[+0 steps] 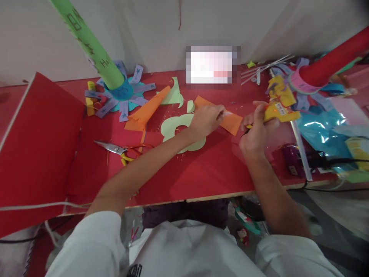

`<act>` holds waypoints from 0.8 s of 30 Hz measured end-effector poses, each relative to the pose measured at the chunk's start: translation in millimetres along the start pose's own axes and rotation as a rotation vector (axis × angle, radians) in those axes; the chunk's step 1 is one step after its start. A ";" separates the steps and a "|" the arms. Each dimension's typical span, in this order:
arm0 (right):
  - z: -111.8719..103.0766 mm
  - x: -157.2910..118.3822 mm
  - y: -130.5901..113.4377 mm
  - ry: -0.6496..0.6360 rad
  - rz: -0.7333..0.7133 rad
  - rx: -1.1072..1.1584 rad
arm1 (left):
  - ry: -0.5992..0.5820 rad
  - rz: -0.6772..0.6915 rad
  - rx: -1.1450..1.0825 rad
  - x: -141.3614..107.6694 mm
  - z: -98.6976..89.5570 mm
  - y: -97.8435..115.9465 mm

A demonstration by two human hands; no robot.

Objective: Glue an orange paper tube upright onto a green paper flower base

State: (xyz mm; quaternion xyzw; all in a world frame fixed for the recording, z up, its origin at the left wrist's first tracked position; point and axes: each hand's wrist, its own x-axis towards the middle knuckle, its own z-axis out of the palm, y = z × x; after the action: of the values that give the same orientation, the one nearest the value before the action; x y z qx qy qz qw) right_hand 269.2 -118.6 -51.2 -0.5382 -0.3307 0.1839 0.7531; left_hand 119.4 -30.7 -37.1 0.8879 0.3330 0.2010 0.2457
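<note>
Right of centre in the frame, the right hand (255, 130) is closed around a yellow glue gun (272, 111), which lies along the curled fingers with its labelled side showing. At the middle of the frame the left hand (208, 120) reaches over an orange paper piece (234, 124), its fingers curled inward; whether they pinch the paper or only rest on it, I cannot tell. The two hands are apart, with the right end of the orange paper between them.

The left forearm crosses a pale green flower-shaped cutout (170, 125) with a hole at its centre, lying flat on the red table (219, 173). An orange paper cone (155, 105) lies left of centre, and scissors (111, 147) lie further left and lower, blades pointing left.

The orange paper looks light and fairly stiff — likely easy to crease, so a gentle pinch at an edge or corner should suit it best. The cutout seems just as light but floppier around its hole; an outer lobe would make the safer hold. The glue gun should feel solid and heavier than the paper — best gripped by its plastic body, since its nozzle could be hot.
</note>
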 end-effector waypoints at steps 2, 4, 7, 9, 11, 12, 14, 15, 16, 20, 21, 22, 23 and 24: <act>-2.4 3.0 8.1 -0.029 -0.006 -0.028 | -0.021 0.037 0.041 23.2 18.5 12.8; -5.0 7.5 16.5 -0.040 -0.023 -0.060 | -0.053 0.094 0.053 39.3 32.2 22.2; -7.8 13.8 25.2 -0.013 -0.044 -0.118 | -0.062 0.064 0.037 47.6 40.5 24.9; -8.6 15.7 27.0 -0.004 -0.035 -0.157 | -0.008 -0.006 -0.047 43.9 37.5 20.2; -8.3 15.0 26.2 -0.025 -0.011 -0.184 | 0.085 -0.039 -0.197 35.3 29.5 13.8; -7.7 13.7 25.1 -0.045 0.007 -0.189 | 0.138 -0.041 -0.272 30.1 24.4 11.0; -5.4 9.8 21.9 -0.094 0.046 -0.177 | 0.213 -0.049 -0.378 18.5 13.4 7.0; -3.8 7.2 20.0 -0.120 0.065 -0.163 | 0.232 -0.064 -0.423 12.3 7.7 5.7; -1.9 4.4 17.8 -0.148 0.080 -0.147 | 0.242 -0.084 -0.471 5.4 1.6 4.5; 5.0 -7.1 8.6 -0.311 0.127 -0.097 | 0.221 -0.049 -0.471 -30.8 -27.9 -6.7; 6.1 -9.6 6.6 -0.349 0.137 -0.088 | 0.223 -0.023 -0.411 -42.2 -36.4 -12.5; 6.7 -12.0 4.9 -0.380 0.147 -0.080 | 0.228 0.000 -0.356 -54.2 -44.9 -19.4; 7.2 -14.3 3.5 -0.408 0.157 -0.075 | 0.237 0.007 -0.323 -66.5 -53.0 -27.2; 7.4 -16.3 2.5 -0.437 0.168 -0.070 | 0.247 -0.015 -0.305 -78.7 -60.3 -35.7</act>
State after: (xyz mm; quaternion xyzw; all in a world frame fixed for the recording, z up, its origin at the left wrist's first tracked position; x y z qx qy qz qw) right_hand 252.5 -122.9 -56.9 -0.5371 -0.4461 0.3463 0.6266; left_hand 15.6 -43.3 -24.5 0.8063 0.3330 0.3548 0.3363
